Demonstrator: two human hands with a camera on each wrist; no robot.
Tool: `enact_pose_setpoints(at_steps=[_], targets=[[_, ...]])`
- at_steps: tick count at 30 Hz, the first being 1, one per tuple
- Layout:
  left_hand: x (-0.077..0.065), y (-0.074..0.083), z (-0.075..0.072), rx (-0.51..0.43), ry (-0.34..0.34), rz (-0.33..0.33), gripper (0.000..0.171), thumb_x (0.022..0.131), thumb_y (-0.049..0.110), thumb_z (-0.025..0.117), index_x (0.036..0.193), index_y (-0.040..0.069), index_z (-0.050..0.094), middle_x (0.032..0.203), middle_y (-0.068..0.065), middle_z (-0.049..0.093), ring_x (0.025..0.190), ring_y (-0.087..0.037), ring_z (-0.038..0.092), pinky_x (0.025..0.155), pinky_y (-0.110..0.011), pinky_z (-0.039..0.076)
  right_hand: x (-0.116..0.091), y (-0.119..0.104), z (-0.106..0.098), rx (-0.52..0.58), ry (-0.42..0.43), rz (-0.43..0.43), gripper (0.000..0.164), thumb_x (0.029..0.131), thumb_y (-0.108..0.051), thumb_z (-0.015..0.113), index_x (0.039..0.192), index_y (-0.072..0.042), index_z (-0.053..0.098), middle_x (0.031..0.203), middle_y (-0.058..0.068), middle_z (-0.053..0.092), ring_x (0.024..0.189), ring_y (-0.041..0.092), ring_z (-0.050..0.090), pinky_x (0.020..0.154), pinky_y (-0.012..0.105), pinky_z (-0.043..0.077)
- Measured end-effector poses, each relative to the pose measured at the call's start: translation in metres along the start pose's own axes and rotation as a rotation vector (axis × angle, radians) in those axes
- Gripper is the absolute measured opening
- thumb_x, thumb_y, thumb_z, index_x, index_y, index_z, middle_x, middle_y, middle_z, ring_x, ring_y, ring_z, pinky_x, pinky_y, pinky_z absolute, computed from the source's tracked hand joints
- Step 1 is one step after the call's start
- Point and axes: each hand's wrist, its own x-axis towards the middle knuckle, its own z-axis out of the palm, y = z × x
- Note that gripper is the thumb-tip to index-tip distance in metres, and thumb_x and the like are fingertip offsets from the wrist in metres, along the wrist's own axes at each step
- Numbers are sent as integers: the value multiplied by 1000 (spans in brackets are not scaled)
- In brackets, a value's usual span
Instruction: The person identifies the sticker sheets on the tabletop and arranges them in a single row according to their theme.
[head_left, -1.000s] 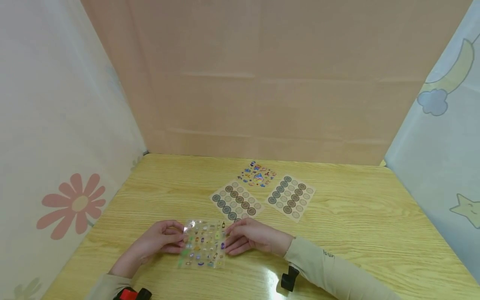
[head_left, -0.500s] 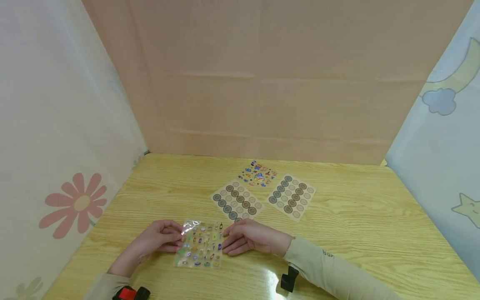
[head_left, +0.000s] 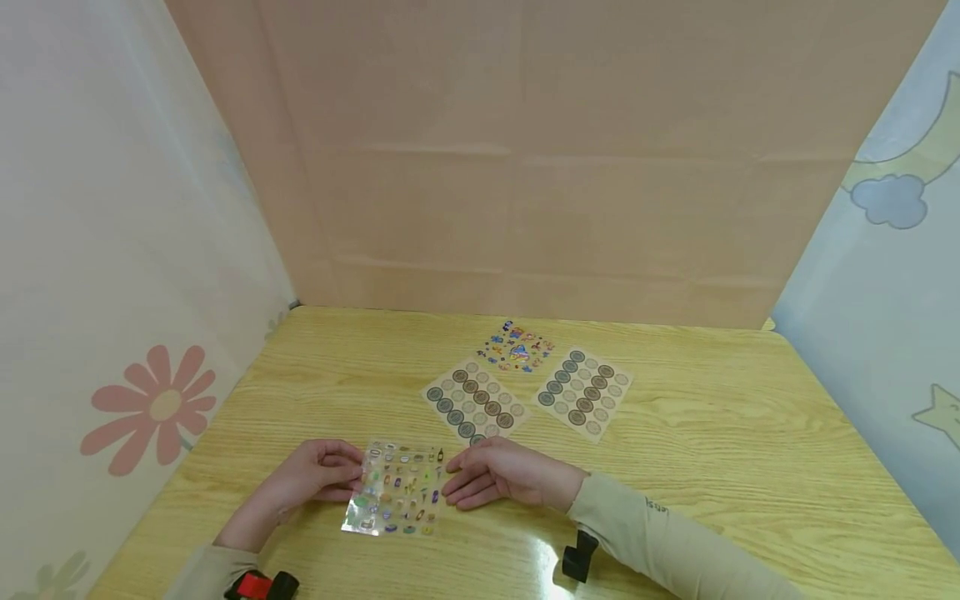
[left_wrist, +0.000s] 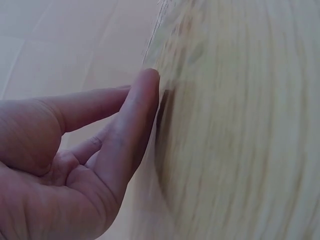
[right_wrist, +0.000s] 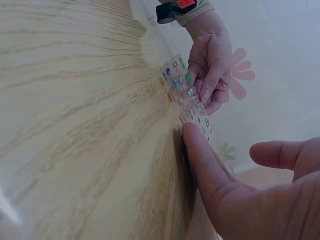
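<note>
Sticker sheet (head_left: 402, 490), clear, presumably light, flexible, slippery, best taken by edges: being pinched by left hand (head_left: 317, 475), bordering relaxed, ungripping right hand (head_left: 512, 475).

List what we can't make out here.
Head: lower corner of the left round-sticker sheet, behind the right hand.
Head: its print, too small.
Head: wall star, cut off by the right edge.
Left wrist: coloured patches beyond the left hand, too blurred.
Right wrist: whether the right hand touches the clear sticker sheet, hidden by the hand itself.
</note>
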Motion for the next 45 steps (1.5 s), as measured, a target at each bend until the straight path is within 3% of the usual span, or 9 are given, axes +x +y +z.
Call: enact_pose_setpoints(at_steps=[29,45], targets=[[-7,7,2,49,38,0,33,94,-2,56,120,-22,48,100,-22,66,90,-30,66,78,-39,58,2,3,-4,21,-17,-4,36,96,-10,47,120,16,52,107,32,63,98,37,65,85,43,55],[-10,7,0,68,48,7,37,93,2,59,119,-23,48,100,-20,65,91,-30,66,80,-39,57,4,3,-1,44,-7,-17,37,96,-11,48,120,17,52,108,32,62,98,38,65,86,43,54]])
